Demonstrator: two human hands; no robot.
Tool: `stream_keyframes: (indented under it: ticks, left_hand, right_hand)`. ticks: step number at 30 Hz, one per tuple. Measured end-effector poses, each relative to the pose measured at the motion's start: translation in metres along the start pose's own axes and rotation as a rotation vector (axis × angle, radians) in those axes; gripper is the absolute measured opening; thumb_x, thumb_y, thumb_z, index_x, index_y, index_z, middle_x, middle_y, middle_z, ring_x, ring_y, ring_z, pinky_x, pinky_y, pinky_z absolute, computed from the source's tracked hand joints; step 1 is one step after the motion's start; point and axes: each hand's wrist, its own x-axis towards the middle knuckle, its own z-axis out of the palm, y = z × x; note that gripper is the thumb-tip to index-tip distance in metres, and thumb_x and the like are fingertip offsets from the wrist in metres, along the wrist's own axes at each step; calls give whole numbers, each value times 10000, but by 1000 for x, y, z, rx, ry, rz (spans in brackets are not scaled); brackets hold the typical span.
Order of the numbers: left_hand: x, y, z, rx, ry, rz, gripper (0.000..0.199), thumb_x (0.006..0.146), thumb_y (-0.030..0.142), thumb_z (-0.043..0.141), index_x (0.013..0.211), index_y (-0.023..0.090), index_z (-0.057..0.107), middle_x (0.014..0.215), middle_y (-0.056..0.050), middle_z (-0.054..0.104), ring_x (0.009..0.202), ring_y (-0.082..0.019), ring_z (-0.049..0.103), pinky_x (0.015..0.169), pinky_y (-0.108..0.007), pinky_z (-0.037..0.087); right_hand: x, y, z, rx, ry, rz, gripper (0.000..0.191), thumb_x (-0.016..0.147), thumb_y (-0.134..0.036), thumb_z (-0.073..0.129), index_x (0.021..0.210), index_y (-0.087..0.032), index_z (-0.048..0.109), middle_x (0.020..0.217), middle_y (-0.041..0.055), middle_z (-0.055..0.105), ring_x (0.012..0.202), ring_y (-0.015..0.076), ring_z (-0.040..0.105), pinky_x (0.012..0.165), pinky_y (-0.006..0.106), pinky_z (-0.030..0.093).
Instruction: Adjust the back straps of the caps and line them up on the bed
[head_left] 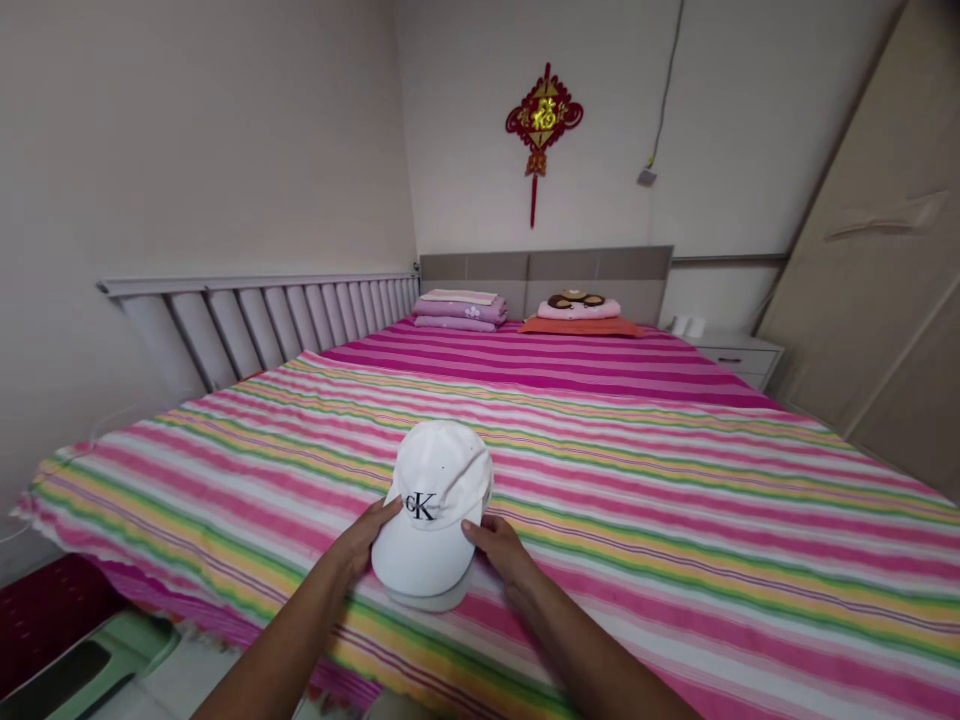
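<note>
A white baseball cap (pixel 435 470) with black "CK" lettering is held over the near part of the bed, its brim toward me. My left hand (pixel 369 535) grips the cap's left side, where the brim meets the crown. On the other side my right hand (pixel 499 545) pinches the edge, thumb on top and fingers underneath. Below the brim a second pale curved edge shows; I cannot tell whether it belongs to another cap. Under it all lies a striped sheet (pixel 645 520) in pink, white, yellow and green.
Folded purple bedding (pixel 459 312) and a pink and orange stack (pixel 577 315) lie by the headboard (pixel 480 266). A railing (pixel 262 315) lines the left side. A green stool (pixel 112 660) stands at lower left, a white nightstand (pixel 739 358) at right.
</note>
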Motion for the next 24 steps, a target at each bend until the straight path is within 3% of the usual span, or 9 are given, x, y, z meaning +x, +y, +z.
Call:
stream_keyframes:
  ticks: [9,15,21,24]
  left_hand:
    - [5,-4,1,-44,-31,5,605,611,281,699,1158,124,493,824,-116,702,727,-268,657,691,-374,512]
    - [4,-3,2,-54,-23,-8,576,620,287,689,1144,127,510,847,-120,699,742,-264,655,709,-373,504]
    - [-1,-1,-7,-124,-31,-276,549,670,466,587,1072,93,571,838,-148,695,846,-299,633,743,-406,488]
    - [-3,1,-8,-133,-31,-308,549,659,475,585,1059,100,585,831,-144,697,857,-310,628,738,-411,487]
  right_hand:
    - [-19,-8,1,65,71,67,388,396,-400,786,600,-174,545,598,4,634,608,167,572,574,261,433]
    - [-19,-8,1,53,110,150,412,456,-415,761,626,-198,455,524,-49,570,474,104,499,465,219,373]
    - [-9,-5,-1,32,61,130,431,448,-439,759,584,-194,431,391,-82,460,346,59,357,366,188,234]
    - [-7,-1,0,36,79,83,438,436,-441,761,595,-195,435,385,-89,448,344,58,340,364,193,222]
